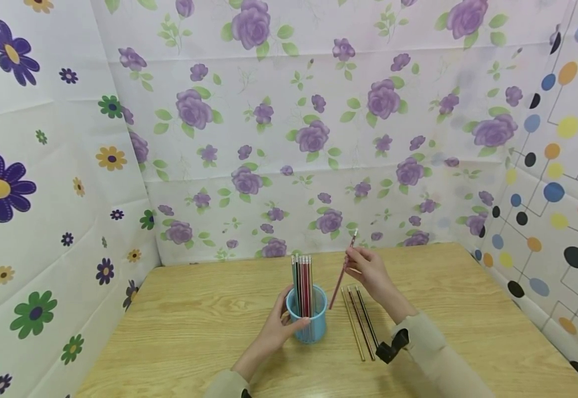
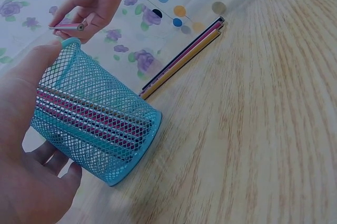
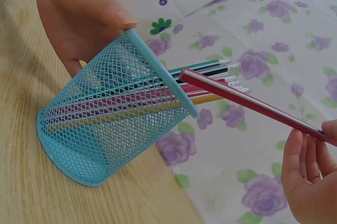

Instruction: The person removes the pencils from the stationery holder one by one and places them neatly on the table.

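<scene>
My left hand point(image 1: 274, 331) holds a light blue mesh pencil cup point(image 1: 319, 329), thumb at the rim and fingers curled round its far side. Several pencils point(image 1: 304, 282), green, black, red and yellow, stand in it with their eraser ends up. My right hand point(image 1: 372, 275) pinches a red pencil point(image 1: 339, 283) near its eraser end, to the right of the cup. This pencil tilts, its lower end close to the rim; in the right wrist view that blunt end point(image 3: 185, 75) overlaps the rim.
Three pencils point(image 1: 360, 320), one gold, one dark red and one black, lie side by side on the wooden table point(image 1: 209, 315), right of the cup and below my right hand. Flowered sheets point(image 1: 289, 138) hang behind the table, and a dotted one point(image 1: 557, 193) hangs at its right.
</scene>
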{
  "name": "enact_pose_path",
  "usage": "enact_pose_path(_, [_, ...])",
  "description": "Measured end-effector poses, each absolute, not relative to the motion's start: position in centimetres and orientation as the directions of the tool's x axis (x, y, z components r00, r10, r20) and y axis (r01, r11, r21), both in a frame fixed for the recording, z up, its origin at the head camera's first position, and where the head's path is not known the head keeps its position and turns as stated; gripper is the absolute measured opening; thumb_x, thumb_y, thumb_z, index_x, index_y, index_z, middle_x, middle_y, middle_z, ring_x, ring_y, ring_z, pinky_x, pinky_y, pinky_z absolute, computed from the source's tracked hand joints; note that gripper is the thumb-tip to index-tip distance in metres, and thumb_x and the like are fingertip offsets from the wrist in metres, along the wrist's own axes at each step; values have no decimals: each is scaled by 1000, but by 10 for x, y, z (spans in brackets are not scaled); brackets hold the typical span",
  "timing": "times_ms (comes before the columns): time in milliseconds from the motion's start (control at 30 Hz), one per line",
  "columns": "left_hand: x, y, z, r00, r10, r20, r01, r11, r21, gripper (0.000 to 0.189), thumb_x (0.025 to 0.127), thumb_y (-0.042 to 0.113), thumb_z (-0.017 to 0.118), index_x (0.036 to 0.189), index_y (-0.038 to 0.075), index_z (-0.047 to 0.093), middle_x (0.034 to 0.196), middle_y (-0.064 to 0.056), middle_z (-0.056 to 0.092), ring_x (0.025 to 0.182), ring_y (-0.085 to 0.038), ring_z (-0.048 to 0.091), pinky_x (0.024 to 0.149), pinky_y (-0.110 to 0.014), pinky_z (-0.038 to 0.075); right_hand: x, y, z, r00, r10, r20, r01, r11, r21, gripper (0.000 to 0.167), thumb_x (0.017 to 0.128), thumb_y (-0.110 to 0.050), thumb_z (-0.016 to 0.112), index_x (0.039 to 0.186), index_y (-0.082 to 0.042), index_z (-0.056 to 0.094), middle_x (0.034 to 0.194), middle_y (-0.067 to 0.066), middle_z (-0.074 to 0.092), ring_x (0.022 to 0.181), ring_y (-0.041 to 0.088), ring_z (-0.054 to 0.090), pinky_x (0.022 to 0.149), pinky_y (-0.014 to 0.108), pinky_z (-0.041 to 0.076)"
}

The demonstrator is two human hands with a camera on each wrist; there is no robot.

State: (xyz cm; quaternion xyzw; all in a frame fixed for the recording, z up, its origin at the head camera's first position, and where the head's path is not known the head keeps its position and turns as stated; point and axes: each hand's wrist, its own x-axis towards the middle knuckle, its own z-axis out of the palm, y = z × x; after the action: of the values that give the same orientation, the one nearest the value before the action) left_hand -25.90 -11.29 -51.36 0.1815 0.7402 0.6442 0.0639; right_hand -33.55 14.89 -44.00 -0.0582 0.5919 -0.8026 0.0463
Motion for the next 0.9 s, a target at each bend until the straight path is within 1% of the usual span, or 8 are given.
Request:
enact_pose_path(167, [-259,-113,-514,-924,354,141,188,100,977,82,92,21,67,154,23,14,156,-17,26,144,-36,26,119,-52,22,-337,152,-444,-990,-142,24,18,-293,-956,13,97,-27,58,92,-16,65,85,-5,62,76,6,61,74,20,57])
enact_pose_path(400, [-260,-113,-516,-925,353,144,193,108,975,82,91,21,68,154,23,15,156,-17,26,144,-37,26,118,-53,23,-336,157,-453,-992,-125,-15,49,-276,-960,15,98,-26,57,93,-14,62,84,-6,60,77,7,60,75,21,56])
enact_pose_path(600, [-262,-114,-515,-921,359,148,198,107,974,82,91,21,68,154,24,15,156,-16,26,144,-36,26,117,-53,25,-337,160,-458,-991,-127,-50,85,-280,-956,14,98,-25,57,89,-17,63,82,-7,60,75,6,61,73,20,56])
enact_pose_path(900, [-262,-114,-516,-923,356,147,199,112,974,82,91,21,68,154,23,15,156,-16,26,144,-36,27,117,-54,25,-339,165,-464,-991,-121,-60,93,-283,-954,13,97,-26,58,89,-17,63,81,-7,60,74,6,60,72,20,56])
